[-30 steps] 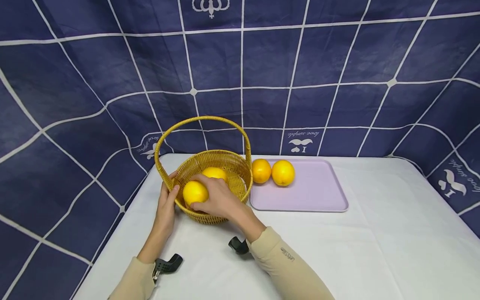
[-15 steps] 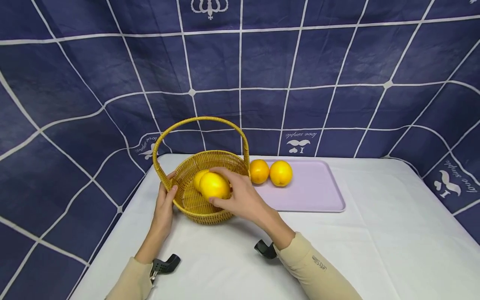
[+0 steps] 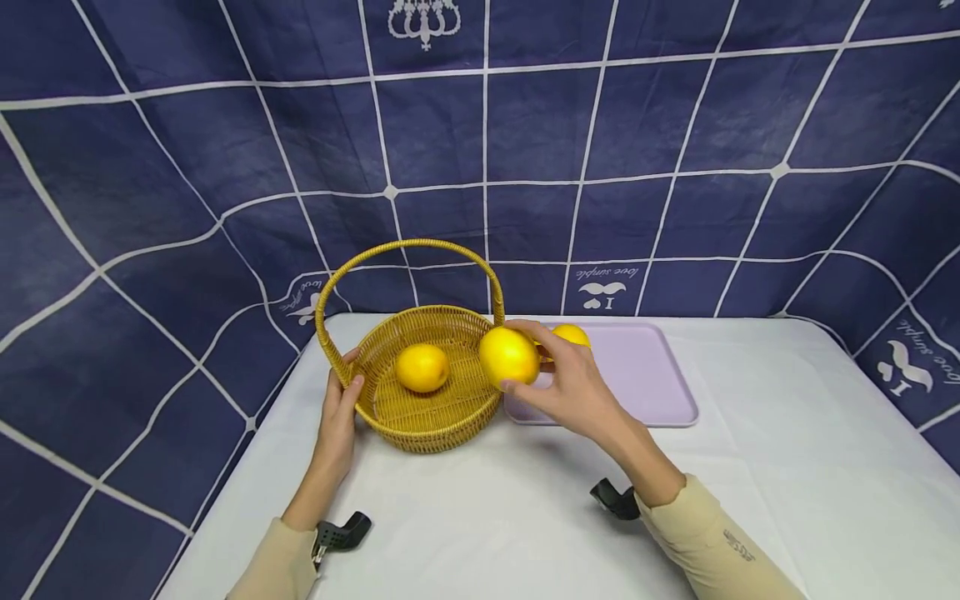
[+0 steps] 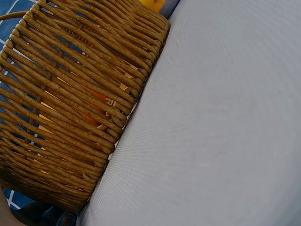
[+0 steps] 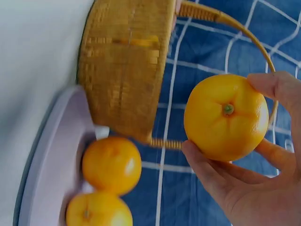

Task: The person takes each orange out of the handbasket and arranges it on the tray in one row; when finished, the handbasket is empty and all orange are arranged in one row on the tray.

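Clearly, the raised orange (image 3: 509, 357) carries most of the risk. The right hand (image 3: 573, 387) pinches it between thumb and fingertips, spread about as wide as the fruit, and nothing props it from below. In the head view it overlaps the basket's right rim, near the foot of the handle (image 3: 408, 243); its exact height is hard to judge. The skin looks smooth and shiny, so a slack pinch could let it slip out, and carrying it too low could knock it against the handle or the rim.

The left hand (image 3: 339, 417) holds the basket (image 3: 423, 440) at its left side, thumb at the rim (how firmly it squeezes, I cannot tell). Were that hold weak, a knock might shift or tip the basket, and the loose orange (image 3: 422, 368) on its floor would probably roll.

On the tray (image 3: 630, 375), the near orange (image 5: 111, 165) and the far orange (image 5: 99, 209) sit side by side at the end by the basket. A bump from the raised fruit or a knuckle could set them rolling, more so because the right hand hides much of them in the head view. The black wrist mount (image 3: 617, 500) juts out too, and might catch the tray's edge if the arm dips.
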A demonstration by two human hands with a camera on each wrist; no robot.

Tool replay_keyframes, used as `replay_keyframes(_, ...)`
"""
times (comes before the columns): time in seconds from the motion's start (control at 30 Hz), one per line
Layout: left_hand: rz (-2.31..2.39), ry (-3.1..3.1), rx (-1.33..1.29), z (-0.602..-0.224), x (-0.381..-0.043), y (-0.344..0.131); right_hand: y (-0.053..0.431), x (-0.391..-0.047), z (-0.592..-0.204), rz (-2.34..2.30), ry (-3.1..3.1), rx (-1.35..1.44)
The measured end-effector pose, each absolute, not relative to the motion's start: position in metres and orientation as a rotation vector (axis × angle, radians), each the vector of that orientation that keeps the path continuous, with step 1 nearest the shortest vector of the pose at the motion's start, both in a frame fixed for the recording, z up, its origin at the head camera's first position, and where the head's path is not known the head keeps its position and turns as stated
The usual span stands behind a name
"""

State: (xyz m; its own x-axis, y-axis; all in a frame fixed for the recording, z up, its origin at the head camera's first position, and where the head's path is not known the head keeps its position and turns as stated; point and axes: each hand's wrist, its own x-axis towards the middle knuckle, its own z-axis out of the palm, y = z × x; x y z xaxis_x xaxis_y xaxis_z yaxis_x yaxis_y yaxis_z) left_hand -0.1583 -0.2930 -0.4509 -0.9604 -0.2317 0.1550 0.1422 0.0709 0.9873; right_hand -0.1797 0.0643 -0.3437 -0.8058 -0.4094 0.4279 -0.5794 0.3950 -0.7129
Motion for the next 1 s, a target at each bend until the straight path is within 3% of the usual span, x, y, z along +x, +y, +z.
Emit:
replay_keyframes(0.67, -1.984, -2.081, 0.115, -0.450, -0.157, -0.294, 0.153, -0.220, -0.349, 1.143, -2.376, 0.366)
replay_keyframes(1.0, -1.982, -2.089, 0.107, -0.451, -0.158, -0.292, 0.174, -0.233, -0.371, 1.053, -2.498, 0.157)
